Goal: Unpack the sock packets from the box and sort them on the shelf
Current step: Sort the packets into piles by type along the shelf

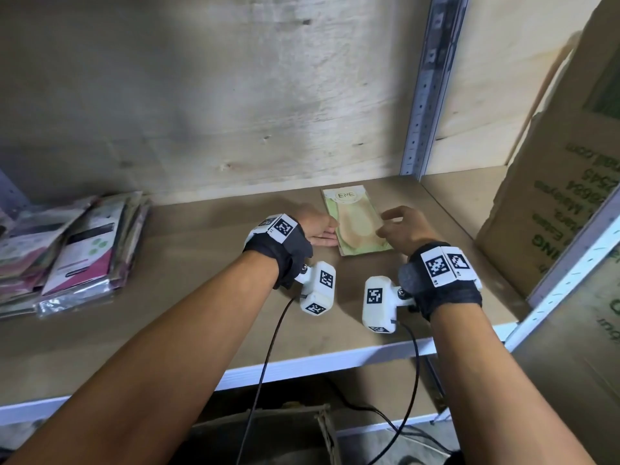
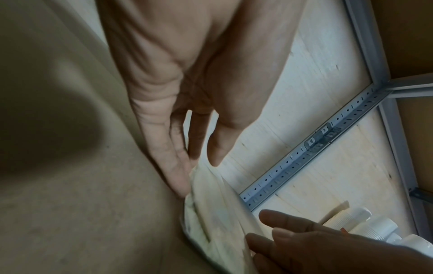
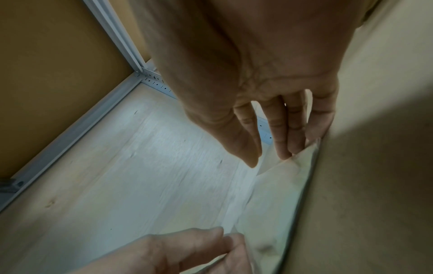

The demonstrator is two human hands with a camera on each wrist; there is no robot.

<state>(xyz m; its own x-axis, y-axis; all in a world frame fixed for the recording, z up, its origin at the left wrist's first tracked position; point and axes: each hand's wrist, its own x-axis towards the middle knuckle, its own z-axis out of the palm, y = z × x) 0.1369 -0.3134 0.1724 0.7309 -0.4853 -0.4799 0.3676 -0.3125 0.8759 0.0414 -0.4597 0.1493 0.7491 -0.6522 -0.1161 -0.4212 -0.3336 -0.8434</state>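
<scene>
One green and cream sock packet lies flat on the brown shelf board, near the back. My left hand is at its left edge, thumb on top and straight fingers slipped along and under it; the left wrist view shows that edge of the packet lifted between thumb and fingers. My right hand is at the packet's right edge. In the right wrist view its fingertips touch the rim of the packet while the thumb stays clear of it.
A stack of several sock packets lies at the shelf's left end. A large cardboard box stands at the right, beyond the metal upright. Plywood closes the back. Bare board lies between stack and packet. Cables hang below the front rail.
</scene>
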